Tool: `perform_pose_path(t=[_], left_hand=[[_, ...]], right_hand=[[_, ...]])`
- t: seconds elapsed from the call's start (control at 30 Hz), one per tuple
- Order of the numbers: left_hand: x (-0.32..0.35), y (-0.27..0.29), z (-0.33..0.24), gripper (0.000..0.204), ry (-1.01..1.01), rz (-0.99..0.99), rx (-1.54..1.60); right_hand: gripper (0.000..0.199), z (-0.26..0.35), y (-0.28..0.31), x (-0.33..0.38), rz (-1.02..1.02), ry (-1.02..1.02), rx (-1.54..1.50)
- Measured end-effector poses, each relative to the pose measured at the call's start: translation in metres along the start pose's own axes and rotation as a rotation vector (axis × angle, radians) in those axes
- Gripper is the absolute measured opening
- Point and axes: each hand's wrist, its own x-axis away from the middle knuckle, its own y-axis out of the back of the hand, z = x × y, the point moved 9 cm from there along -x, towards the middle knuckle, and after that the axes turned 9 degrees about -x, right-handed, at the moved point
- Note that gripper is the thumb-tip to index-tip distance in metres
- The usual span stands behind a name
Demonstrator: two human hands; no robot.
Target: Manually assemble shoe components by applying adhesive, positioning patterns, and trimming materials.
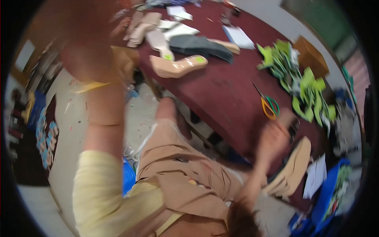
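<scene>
My left hand (pixel 85 59) is raised close in front of me at the upper left, smeared by motion, so its fingers cannot be made out. My right hand (pixel 274 136) is over the right part of the dark red table (pixel 221 91), blurred too. Near its fingers is a small dark object (pixel 293 125), and I cannot tell whether the hand holds it. Scissors with orange and green handles (pixel 270 108) lie just beyond that hand. Beside my right wrist is a stack of beige, sole-shaped pieces (pixel 292 170).
Green cut pieces (pixel 304 87) lie heaped at the right by a cardboard box (pixel 310 56). More stacks, beige (pixel 177 66) and dark grey (pixel 201 46), are at the far side, with white paper (pixel 239 37). A blue crate (pixel 329 193) stands at lower right. Another person's hand (pixel 123 24) shows at top left.
</scene>
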Motion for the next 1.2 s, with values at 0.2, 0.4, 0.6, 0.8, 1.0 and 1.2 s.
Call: perform_pose_path(t=[0.2,0.4,0.6,0.8,1.0,1.2], left_hand=[[0.036,0.095,0.086,0.018,0.196,-0.059,-0.438],[0.071,0.028,0.255,0.018,0.348,0.232,-0.845],[0.083,-0.027,0.325,0.019,0.479,0.289,-0.999],[0.087,-0.029,0.337,0.021,0.526,0.231,-0.984],[0.084,-0.011,0.306,0.022,0.491,0.085,-0.902],[0.069,0.023,0.175,0.023,0.119,-0.400,-0.671]], right_hand=[[0.029,-0.006,-0.166,0.089,0.504,-0.059,-0.254],[0.030,-0.008,-0.178,0.065,0.541,-0.070,-0.266],[0.032,-0.022,-0.229,0.035,0.579,-0.026,-0.492],[0.025,-0.100,-0.235,-0.076,0.362,0.122,-0.155],[0.036,-0.162,-0.303,-0.145,0.604,0.426,0.493],[0.024,-0.202,-0.281,-0.195,0.316,-0.054,0.019]])
